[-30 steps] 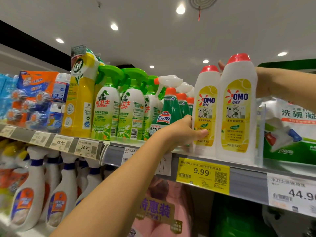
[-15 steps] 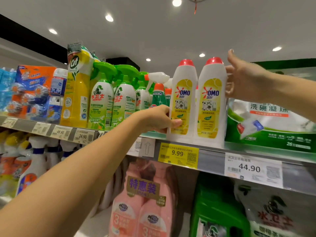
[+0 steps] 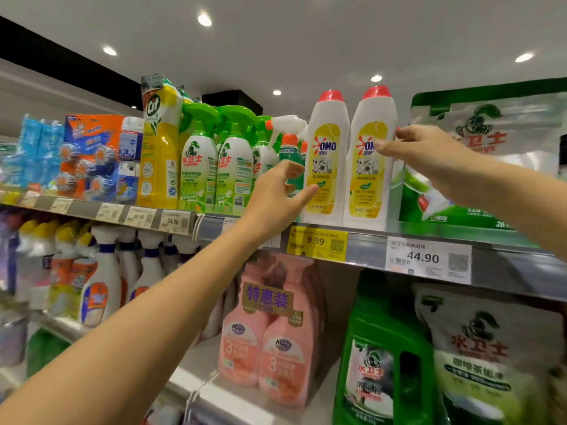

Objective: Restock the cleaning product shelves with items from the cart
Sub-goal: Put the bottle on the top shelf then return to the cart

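Observation:
Two white OMO bottles with red caps and yellow labels stand side by side at the front of the top shelf (image 3: 365,251). My left hand (image 3: 276,200) reaches up from the lower left and grips the left OMO bottle (image 3: 326,142) low down. Its thumb lies on the label and its fingers curl round the bottle's left side. My right hand (image 3: 429,157) comes in from the right and pinches the right OMO bottle (image 3: 365,179) at mid height, thumb on the front label and fingertips on its right edge. The cart is out of view.
Left of the OMO bottles stand a green spray bottle with an orange collar (image 3: 290,148), several green-trigger sprays (image 3: 199,167) and a yellow Cif bottle (image 3: 159,148). A green pouch (image 3: 491,148) presses close on the right. Pink bottles (image 3: 270,342) and a green jug (image 3: 383,357) fill the shelf below.
My right hand came down from behind the right bottle's top to its right side and front. My left hand stayed low on the left bottle. The view pulled back from the shelf.

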The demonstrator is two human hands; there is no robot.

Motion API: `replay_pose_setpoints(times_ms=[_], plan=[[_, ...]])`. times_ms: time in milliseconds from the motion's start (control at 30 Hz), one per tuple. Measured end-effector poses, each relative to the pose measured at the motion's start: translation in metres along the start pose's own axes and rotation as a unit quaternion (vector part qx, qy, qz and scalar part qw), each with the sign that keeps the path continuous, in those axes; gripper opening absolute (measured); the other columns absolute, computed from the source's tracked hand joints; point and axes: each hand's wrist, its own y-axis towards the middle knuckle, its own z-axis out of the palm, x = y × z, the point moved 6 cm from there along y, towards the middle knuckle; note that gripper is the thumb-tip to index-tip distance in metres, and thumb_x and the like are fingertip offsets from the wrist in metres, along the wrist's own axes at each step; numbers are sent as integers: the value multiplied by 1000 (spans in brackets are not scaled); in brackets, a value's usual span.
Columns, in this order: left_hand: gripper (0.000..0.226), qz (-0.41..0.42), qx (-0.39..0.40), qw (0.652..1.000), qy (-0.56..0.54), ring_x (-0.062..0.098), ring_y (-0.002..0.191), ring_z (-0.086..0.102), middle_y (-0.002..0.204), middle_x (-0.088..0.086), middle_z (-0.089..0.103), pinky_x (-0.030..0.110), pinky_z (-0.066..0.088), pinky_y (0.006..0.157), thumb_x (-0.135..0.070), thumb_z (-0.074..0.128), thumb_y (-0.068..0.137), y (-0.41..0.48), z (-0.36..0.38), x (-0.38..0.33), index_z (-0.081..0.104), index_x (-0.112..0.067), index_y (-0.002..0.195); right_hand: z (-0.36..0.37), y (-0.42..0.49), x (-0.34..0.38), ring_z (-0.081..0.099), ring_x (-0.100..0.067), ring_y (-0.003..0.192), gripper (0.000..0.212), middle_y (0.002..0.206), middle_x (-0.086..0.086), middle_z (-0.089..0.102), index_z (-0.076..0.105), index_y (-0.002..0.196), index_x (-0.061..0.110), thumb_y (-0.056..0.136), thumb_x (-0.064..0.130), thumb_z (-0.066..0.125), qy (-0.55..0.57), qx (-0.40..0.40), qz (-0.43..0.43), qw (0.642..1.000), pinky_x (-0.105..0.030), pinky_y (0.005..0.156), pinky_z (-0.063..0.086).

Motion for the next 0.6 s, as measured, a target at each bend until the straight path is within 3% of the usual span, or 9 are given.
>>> replay_pose_setpoints(times_ms=[100,167,233,367,400,533,600], plan=[[30,23,-34,999,-1,14,110,56,123,5,57,25,49,93,-24,64,92,-22,-2,-9,58,-10,118,-8,-20,-2,46,-17,114,62,132,-5,49,38,141,8,91,33,64,-67,-101,-53,991,-33,94,39],[22,19,-69,997,-21,12,104,59,117,3,61,23,50,89,-23,64,92,-41,-6,-17,61,-12,111,-11,-46,9,49,-18,118,52,132,-8,52,49,132,11,89,35,66,-107,-158,-161,968,-30,98,41],[9,-8,-83,994,-65,8,91,63,102,-2,65,19,50,78,-20,64,93,-69,-9,-20,62,-16,100,-2,-82,15,58,-15,103,33,114,-5,62,60,115,14,89,33,67,-59,-156,-243,956,-23,87,46],[7,-97,-74,989,-84,6,67,61,75,0,64,18,47,61,-15,61,94,-154,-12,-22,61,-14,87,46,-158,1,61,-7,74,11,83,9,66,64,93,29,85,35,67,136,19,-255,957,-26,70,51],[8,-136,-80,985,-66,6,67,60,75,4,64,17,47,60,-14,60,95,-191,-20,-19,61,-12,87,72,-183,-10,62,-6,73,11,82,8,67,64,92,29,84,36,68,167,83,-237,954,-24,70,51],[10,-241,-83,967,-20,7,70,59,75,1,62,17,45,65,-14,60,94,-300,-46,-9,61,-10,86,138,-260,-58,63,-5,73,6,84,6,70,69,88,23,84,27,68,265,214,-157,927,-18,69,51],[10,-307,-109,945,12,8,68,57,78,14,64,17,44,62,-12,60,94,-365,-70,-3,60,-10,84,183,-300,-76,64,-2,72,7,82,7,70,70,84,26,85,31,66,301,295,-105,901,-13,69,49]])
